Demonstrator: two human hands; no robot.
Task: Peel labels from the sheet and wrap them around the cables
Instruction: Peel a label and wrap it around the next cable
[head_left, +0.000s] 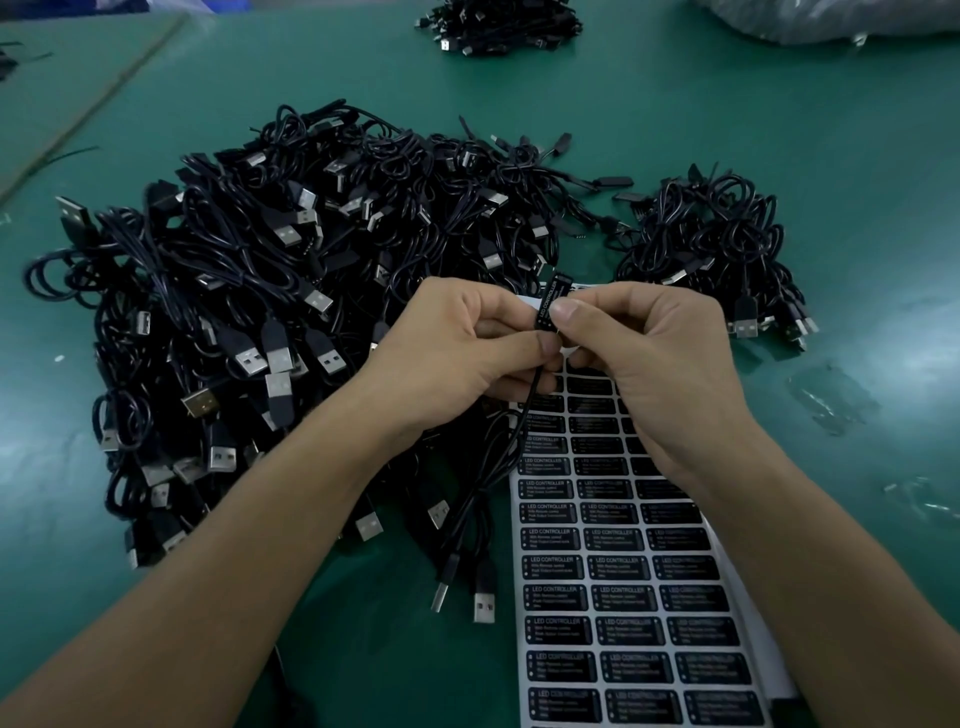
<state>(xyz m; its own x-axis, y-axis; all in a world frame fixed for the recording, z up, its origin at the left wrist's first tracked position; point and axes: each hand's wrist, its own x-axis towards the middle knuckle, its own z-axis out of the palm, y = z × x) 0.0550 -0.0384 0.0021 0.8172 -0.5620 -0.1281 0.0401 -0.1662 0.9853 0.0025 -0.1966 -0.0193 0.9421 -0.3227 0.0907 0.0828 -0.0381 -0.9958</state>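
Hands meet above the far end of the label sheet, over a green table mat. The left hand is clenched around a thin black cable, thumb and forefinger pinching it just below a small black inline module. The right hand pinches the same module from the other side, thumb tip pressed against a black label printed "LED CONTROLLER" that lies along the module's face. Whether the label is fully wrapped around cannot be told, as the fingers cover its edges.

The held cable hangs down between the wrists, loops over the left edge of the sheet and ends in two USB plugs lying on the mat just beside the sheet.

The sheet lies flat under the right forearm and carries three columns of black labels with white print. The rows nearest the hands are partly hidden. More white sheets show beneath its right edge.

A large heap of black USB cables occupies the mat left of and beyond the hands, touching the left forearm. A smaller heap of cables lies to the right, apart from the large one. A third bundle sits at the far edge of the view, near a clear plastic bag in the upper right corner.
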